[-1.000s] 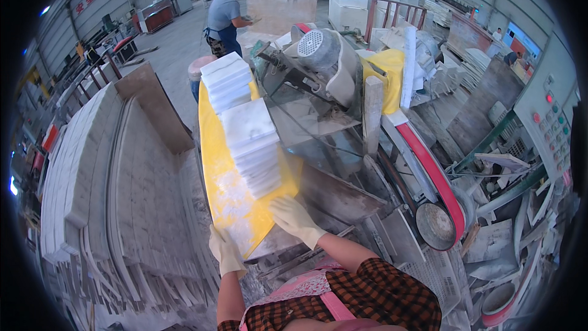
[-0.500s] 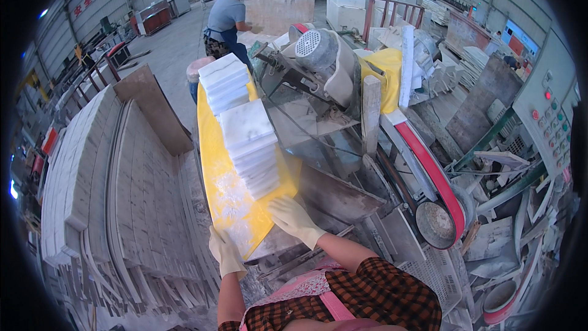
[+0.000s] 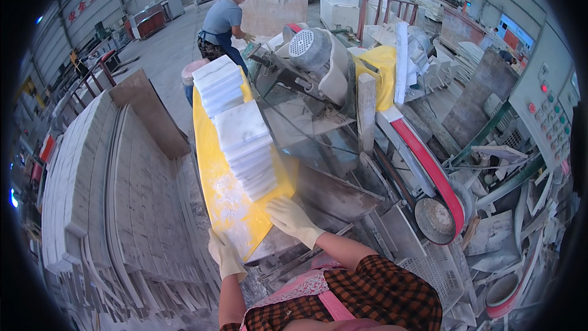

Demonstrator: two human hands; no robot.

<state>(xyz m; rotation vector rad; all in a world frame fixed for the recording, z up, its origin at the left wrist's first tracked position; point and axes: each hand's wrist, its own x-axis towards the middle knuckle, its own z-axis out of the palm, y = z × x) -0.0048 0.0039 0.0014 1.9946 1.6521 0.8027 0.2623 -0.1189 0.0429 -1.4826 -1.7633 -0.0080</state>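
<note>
At the left, long grey-white stone slabs stand packed side by side, with a brown board upright behind their far end. Next, beyond the far end of the table, a co-worker in a grey shirt bends a little. On the table lies a yellow sheet, dusted with white; the farther white stack is near its far end. The gloved left hand touches the near part of the left edge; whether it pinches the sheet, I cannot tell. The nearer white stack of square pieces sits along the right edge, leaning. Just beside its near end, the gloved right hand rests at the right edge, its fingers stretched flat on the sheet. Farther right are a grey motor and a red belt
</note>
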